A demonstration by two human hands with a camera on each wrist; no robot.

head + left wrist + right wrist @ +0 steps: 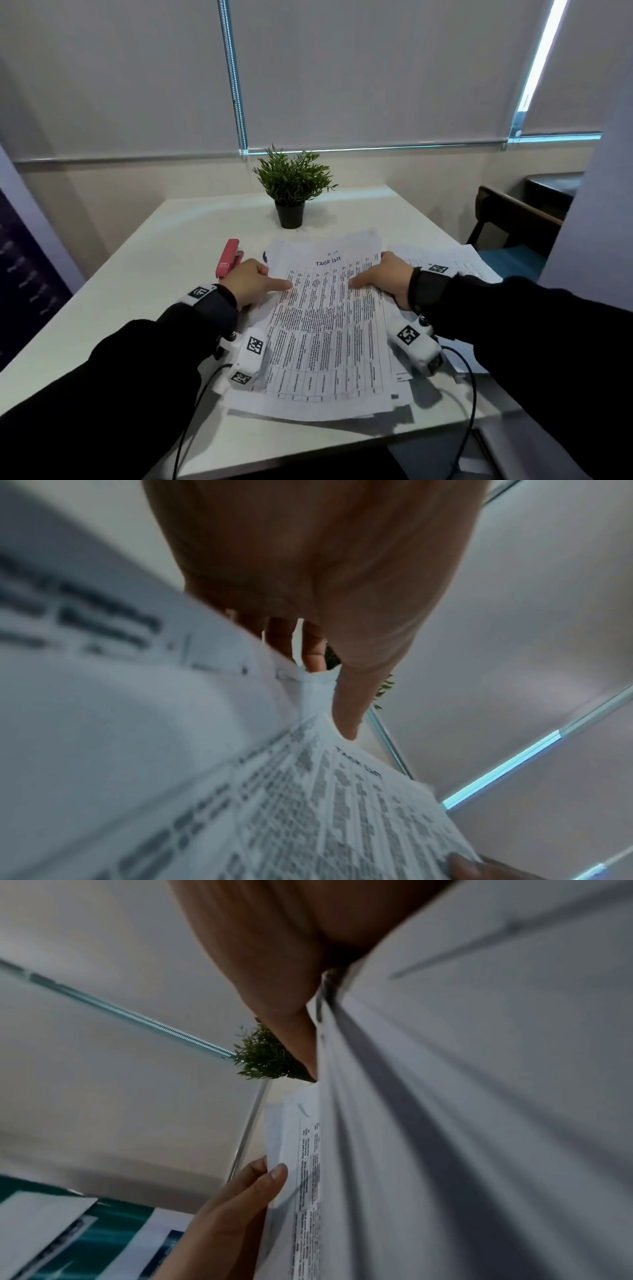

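paper stack [325,325] sits mid-desk [154,260], right in front of the person, long side running away from them. top pg is a printed table w/ heading "task list". sheets aren't squared up: edges fan out at the near end & the far r corner.

left grip [251,281] has the stack's l edge. left thumb [279,283] lies flat on the top pg, and fingers [311,647] curl behind the edge in the left wrist view, so it's pinching the paper. right grip [383,277] mirrors it on the r edge: right thumb [358,281] on top, other fingers out of sight under the sheets, also clamped on the stack. both grips sit at the far half, thumbs pointing at each other w/ a gap btw them.

near end casts a shadow on the desk; can't tell if it's touching.

red stapler [228,258] lies just left of the left grip, apart from the paper. small green plant [293,181] in a black pot stands behind the stack, near its far edge. loose sheets [469,260] lie at the desk's r side, behind the right wrist. dark chair [513,219] sits beyond the r corner, and blinds [342,68] are down on the window behind.
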